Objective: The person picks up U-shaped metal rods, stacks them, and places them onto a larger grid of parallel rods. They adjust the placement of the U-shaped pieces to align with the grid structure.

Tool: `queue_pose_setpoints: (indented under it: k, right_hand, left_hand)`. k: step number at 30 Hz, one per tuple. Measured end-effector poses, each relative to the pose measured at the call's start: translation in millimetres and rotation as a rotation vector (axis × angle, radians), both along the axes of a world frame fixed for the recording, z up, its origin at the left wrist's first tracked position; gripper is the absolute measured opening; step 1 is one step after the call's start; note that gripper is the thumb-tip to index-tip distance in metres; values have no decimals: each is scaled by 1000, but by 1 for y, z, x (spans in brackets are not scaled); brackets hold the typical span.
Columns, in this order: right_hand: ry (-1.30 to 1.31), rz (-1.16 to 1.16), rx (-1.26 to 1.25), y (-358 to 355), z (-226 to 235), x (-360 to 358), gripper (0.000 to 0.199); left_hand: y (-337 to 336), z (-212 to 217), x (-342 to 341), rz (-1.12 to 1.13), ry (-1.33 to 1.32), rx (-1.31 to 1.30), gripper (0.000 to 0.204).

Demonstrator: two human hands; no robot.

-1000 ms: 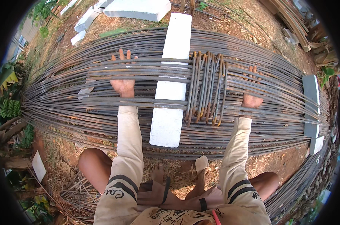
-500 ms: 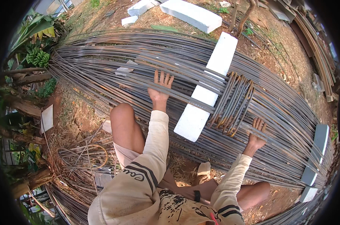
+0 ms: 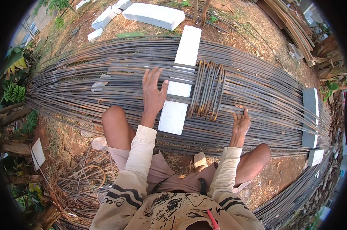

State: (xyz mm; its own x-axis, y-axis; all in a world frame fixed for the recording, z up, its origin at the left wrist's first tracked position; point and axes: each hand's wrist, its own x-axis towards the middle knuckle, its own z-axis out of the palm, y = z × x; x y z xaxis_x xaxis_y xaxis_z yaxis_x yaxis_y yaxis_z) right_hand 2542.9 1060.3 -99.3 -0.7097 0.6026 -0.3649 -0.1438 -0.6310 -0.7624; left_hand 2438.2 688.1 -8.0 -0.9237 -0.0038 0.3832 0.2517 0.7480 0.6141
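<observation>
Rust-brown rectangular steel stirrups (image 3: 206,91) stand bunched in a row around several long grey steel bars (image 3: 180,80), just right of a long white rectangular block (image 3: 171,119) that lies beneath those bars. Left of the block, the person's left hand (image 3: 153,94) is open over the bars, back upward, thumb spread from the fingers. On the other side, the right hand (image 3: 241,122) has its fingers curled at the nearest bar (whether they grip it, I cannot tell). Many dark, rusty rods (image 3: 265,76) spread out beneath everything.
</observation>
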Motion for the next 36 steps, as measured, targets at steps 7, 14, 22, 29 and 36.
queue_pose_setpoints:
  k: [7,14,22,29,36]
  right_hand:
    - [-271,133,234,-58,-3,22,59]
    - [-524,367,1108,-167,52,26,70]
    - [-433,305,1022,-112,37,27,34]
    - [-621,-120,1590,-46,66,34,48]
    - [-488,238,1657,-93,103,-41,74]
  left_hand:
    - [29,-34,-50,-593,-66,-407,60]
    - [62,-44,-69,-458,-111,-522,60]
    - [63,-46,-77,-481,-128,-382,53]
    - [58,-49,-79,-489,-120,-314,51]
    - [73,-48,-82,-444,-111,-243,51]
